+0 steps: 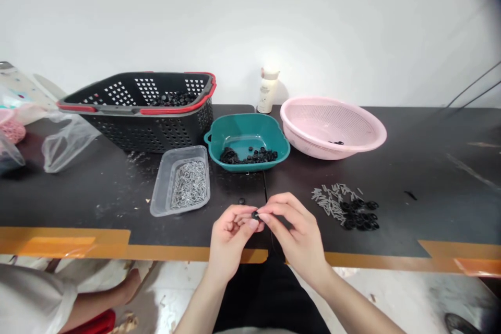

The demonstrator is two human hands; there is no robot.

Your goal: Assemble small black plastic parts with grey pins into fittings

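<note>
A small round black plastic part (255,215) is pinched between the fingertips of both hands above the table's front edge. My left hand (234,229) grips it from one side, and my right hand (291,224) closes on it from the other. Whether a metal pin is also between the fingers is too small to tell. Just beyond my left fingertips lies another black part (241,201). To the right of my hands, a pile of metal pins (331,202) lies against a heap of black parts (360,216).
A clear tub (156,203) of metal pins and a teal basin (250,168) with black parts stand ahead. Behind are a black basket (156,130) with red handles, a pink colander (332,150) and a cream bottle (267,91). A person's leg (105,292) shows lower left.
</note>
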